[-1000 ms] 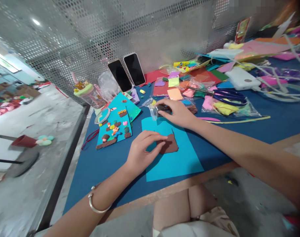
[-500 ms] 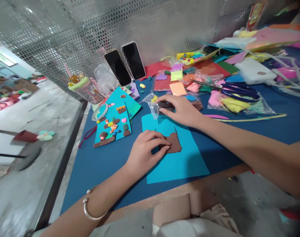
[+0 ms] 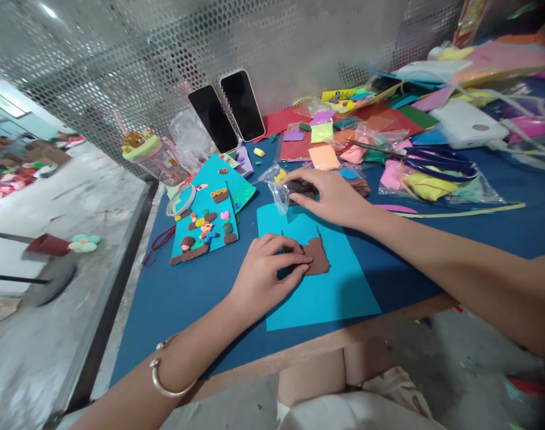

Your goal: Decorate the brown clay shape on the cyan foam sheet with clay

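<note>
On a turquoise card [image 3: 320, 286], the left hand [image 3: 263, 275] pinches the edge of a flat brown clay piece [image 3: 318, 257]; just beyond the card, the right hand [image 3: 330, 194] grips a clear plastic bag [image 3: 279, 191] (no lettering is legible).

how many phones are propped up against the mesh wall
2. One phone leans on the perforated wall at the back of the table; the other phone stands right beside it, on its right. More could be hidden under the craft clutter.
</note>
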